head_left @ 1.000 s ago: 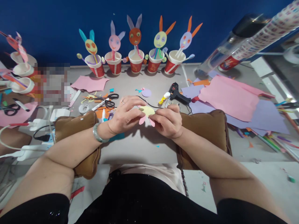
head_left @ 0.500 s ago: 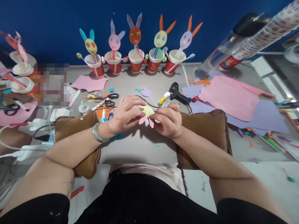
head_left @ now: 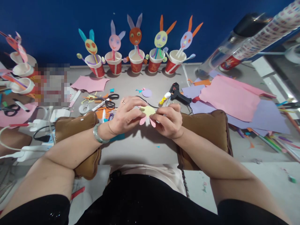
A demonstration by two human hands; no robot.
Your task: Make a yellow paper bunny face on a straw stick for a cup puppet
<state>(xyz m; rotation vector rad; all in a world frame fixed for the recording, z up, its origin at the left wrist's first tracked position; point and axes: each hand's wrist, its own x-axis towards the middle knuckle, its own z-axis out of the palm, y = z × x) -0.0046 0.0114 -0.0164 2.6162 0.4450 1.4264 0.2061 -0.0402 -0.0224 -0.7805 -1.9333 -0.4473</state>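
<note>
Between my two hands is a paper cutout, a pale yellow disc with two pink ear-shaped strips pointing down towards me. My left hand, with a ring and a green bangle, pinches the disc's left side near one strip. On the other side, my right hand pinches the base of the second strip with thumb and forefinger. Part of the disc's edge is hidden by my fingers. Beyond my hands lie a loose lilac paper disc, a yellow glue stick and a black glue gun.
Several red paper cups with paper rabbit heads line the wall. Scissors, tape and paper scraps lie left. Pink paper sheets over lilac ones lie right. Brown cushions sit under both forearms. A power strip is at far left.
The pink strips have spread a little, the right one shifting slightly right and up. Both hands keep nearly the same place and hold.
</note>
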